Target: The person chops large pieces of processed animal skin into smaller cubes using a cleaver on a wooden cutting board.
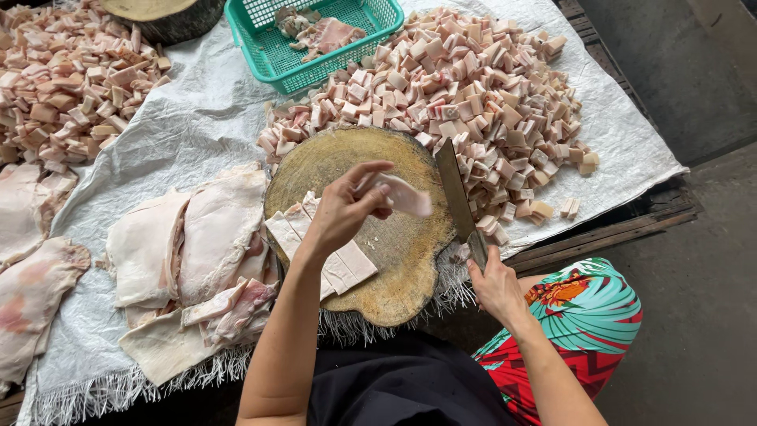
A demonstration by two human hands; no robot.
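Note:
My left hand [347,207] holds a thin pale pink strip of pork fat [404,195] lifted over the round wooden chopping block [386,260]. Several long strips of fat [341,264] lie side by side on the block under my wrist. My right hand [495,285] grips the handle of a cleaver [455,193], whose blade rests edge-down at the block's right rim. A large heap of cubed fat [465,87] lies just beyond the block and blade.
Broad slabs of raw pork skin [189,252] are stacked left of the block on a white woven sheet [181,134]. A green plastic basket [276,55] with a few pieces stands at the back. Another cube heap [71,79] lies far left. Concrete floor on the right.

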